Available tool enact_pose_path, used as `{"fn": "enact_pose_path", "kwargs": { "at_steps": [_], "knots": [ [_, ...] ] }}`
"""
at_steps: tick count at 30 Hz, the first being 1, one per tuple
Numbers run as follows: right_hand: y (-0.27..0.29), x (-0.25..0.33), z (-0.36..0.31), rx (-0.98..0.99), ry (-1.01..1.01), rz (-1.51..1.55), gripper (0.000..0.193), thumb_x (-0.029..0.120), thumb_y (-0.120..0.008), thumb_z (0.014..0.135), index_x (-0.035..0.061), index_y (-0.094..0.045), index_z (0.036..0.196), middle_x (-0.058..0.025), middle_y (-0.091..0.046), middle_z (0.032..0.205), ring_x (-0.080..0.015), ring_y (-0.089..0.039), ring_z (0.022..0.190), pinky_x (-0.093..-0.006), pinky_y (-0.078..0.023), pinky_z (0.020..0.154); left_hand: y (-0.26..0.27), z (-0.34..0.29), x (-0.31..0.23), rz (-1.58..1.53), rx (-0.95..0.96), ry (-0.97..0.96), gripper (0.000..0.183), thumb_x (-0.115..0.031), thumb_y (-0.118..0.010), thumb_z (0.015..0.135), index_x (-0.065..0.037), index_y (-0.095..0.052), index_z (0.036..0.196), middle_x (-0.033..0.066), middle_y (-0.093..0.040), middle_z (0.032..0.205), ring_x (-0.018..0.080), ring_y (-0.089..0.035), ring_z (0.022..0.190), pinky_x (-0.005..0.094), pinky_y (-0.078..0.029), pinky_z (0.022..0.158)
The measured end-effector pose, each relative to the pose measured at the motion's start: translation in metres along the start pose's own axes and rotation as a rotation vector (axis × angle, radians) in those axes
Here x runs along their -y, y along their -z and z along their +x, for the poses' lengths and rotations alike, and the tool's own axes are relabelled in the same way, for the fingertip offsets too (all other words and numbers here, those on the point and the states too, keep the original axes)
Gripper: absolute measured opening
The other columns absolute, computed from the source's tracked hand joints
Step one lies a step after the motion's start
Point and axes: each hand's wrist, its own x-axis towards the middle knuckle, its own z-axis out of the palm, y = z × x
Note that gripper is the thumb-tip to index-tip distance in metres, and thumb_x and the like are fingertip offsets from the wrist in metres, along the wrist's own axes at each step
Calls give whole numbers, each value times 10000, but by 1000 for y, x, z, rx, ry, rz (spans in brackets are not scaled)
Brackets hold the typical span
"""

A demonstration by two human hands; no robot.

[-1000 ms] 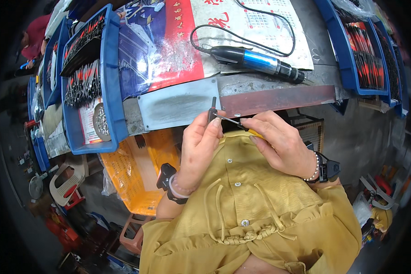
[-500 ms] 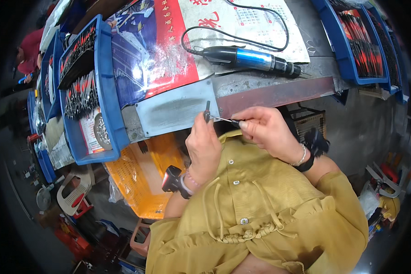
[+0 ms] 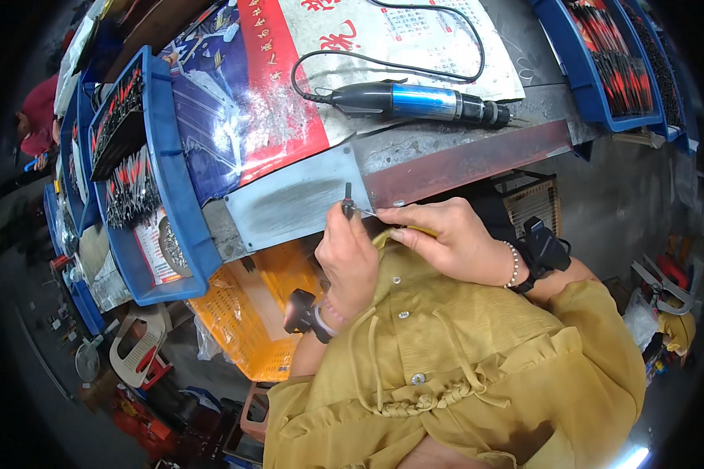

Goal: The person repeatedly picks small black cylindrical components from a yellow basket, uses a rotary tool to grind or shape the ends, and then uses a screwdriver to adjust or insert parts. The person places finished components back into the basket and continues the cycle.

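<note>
My left hand [image 3: 348,262] pinches a small black part [image 3: 347,205] upright between thumb and fingertips, just over the near edge of the bench. From its side a thin metal shaft [image 3: 369,213] runs to my right hand [image 3: 457,246], whose thumb and index finger are closed on it. The other end of the shaft is hidden by my fingers. Beyond my hands, a grey metal plate [image 3: 293,207] is fixed at the bench edge. A blue and black electric screwdriver [image 3: 422,102] lies farther back, its cord looped behind it.
Blue bins hold many black-and-red pieces, one bin [image 3: 199,242] at left, another [image 3: 594,86] at far right. An orange crate [image 3: 238,324] stands below the bench. Printed sheets [image 3: 289,117] cover the bench top. A person [image 3: 39,117] is at the far left.
My right hand has moved closer to the left, its fingers now nearer the black part. The black handle end seen on the shaft before is now covered. My view has shifted slightly.
</note>
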Motion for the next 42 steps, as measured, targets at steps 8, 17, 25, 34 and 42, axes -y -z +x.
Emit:
{"fn": "enact_pose_path", "kwargs": {
  "at_steps": [8,17,25,34,42],
  "knots": [
    [13,-8,3,160,-726,869,288,103,-666,908,-43,-627,1153,-86,-692,974,-148,-655,860,-294,-518,711,-5,-2,-3,-11,-48,-15,196,-23,-554,924,32,-545,1111,225,-624,830,426,-613,680,444,-485,586],
    [26,33,-8,129,82,-146,433,-22,-617,836,1,-508,1255,-188,-562,1009,-395,-620,898,-430,-530,748,34,-1,-7,-1017,258,565,135,-148,-483,1038,-38,-561,1047,-55,-445,695,10,-309,522,181,-220,453],
    [16,24,-9,98,174,-196,349,-22,-616,824,-33,-542,1165,-177,-559,1003,-366,-628,856,-396,-546,694,37,3,-15,-1126,292,566,130,-136,-491,1032,-33,-564,1063,-42,-450,714,16,-324,533,184,-240,459],
    [17,20,-5,36,144,-114,310,15,-630,843,-38,-582,1144,-184,-589,958,-353,-643,823,-385,-541,681,34,3,-16,-907,228,480,139,-141,-495,1031,-24,-568,1043,-47,-456,703,25,-360,559,194,-277,489],
    [12,3,-7,-7,155,-258,196,110,-658,874,-48,-674,990,-209,-679,828,-324,-680,716,-324,-525,641,18,-9,-7,-227,114,107,147,-17,-538,943,23,-550,1084,237,-584,781,415,-581,657,407,-473,598]
  ]
}}
